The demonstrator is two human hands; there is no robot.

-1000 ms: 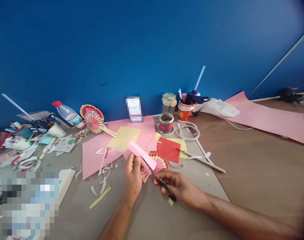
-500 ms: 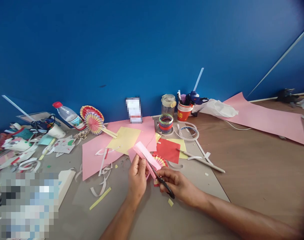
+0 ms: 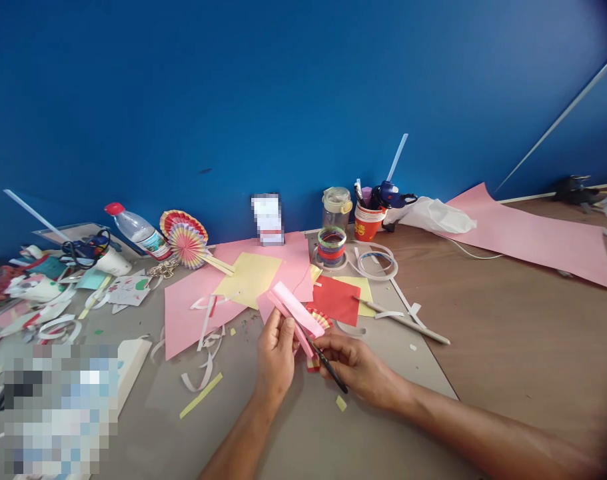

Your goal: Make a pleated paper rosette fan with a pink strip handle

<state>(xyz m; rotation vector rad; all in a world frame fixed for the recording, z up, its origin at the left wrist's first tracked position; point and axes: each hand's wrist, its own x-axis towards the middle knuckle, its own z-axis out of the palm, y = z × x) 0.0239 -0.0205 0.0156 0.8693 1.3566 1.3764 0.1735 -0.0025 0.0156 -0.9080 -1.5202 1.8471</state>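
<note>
Pinching pink paper b/w thumb and fingers of L hand, w/ thumb uppermost, forearm rising from btm edge. Gripping black scissors in curled fingers of R hand, knuckles up, forearm slanting in from lower R. Pointing blades up-L along paper, toward L thumb.

Vs 1 s ago: paper now visibly parted lengthwise, w/ gap b/w upper strip and rest; L hand a bit further R; scissor handles looking slimmer, nearer edge-on. More of pleated fan covered now. Seen just behind grip; can't tell if touched.

Outward: red sheet just beyond R fingers; yellow sheet beyond L fingers, over lg. pink sheets. Grey rod to R, past R hand. Yellow scrap nearer, below scissors.
</note>
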